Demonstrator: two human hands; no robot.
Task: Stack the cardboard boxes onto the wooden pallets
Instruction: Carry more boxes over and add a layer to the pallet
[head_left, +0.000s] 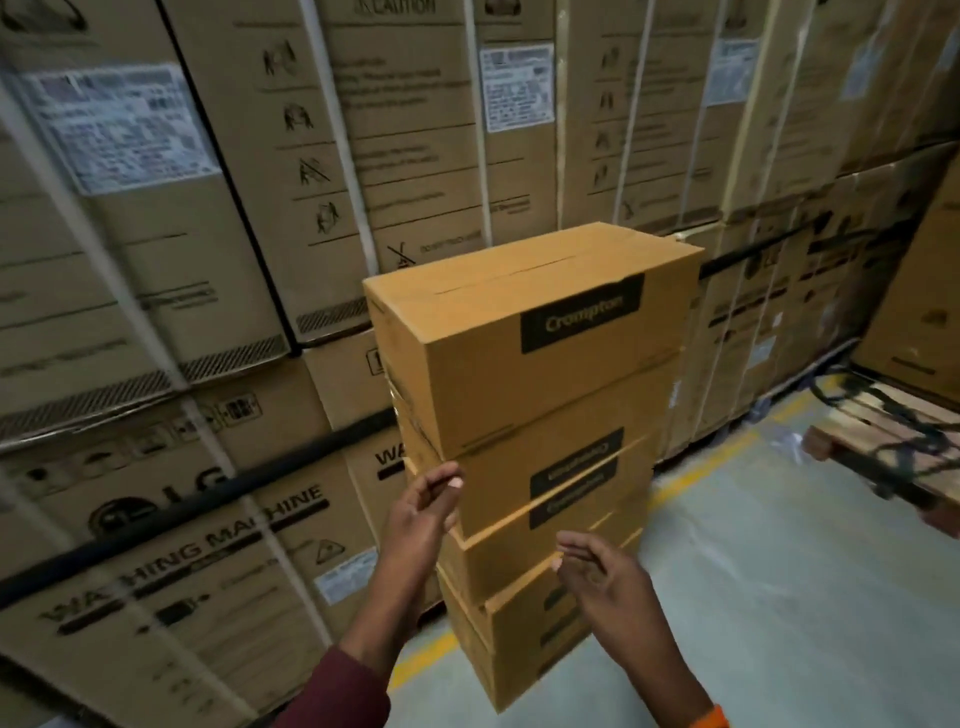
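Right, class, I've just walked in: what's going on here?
A person stands at a stack of cardboard boxes on a warehouse floor, both hands raised towards it. The left hand is by the stack's near corner and the right hand is lower down; neither holds anything yet. A wooden pallet lies off to the right, and large cartons wall the background.

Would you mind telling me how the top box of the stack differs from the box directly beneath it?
The top box shows its Crompton label upright near its upper edge; the box beneath carries its label upside down near its lower edge. The top box's taped lid is exposed; the box beneath is covered. The top box sits slightly skewed on the box beneath. Both are similar tan cardboard cartons.
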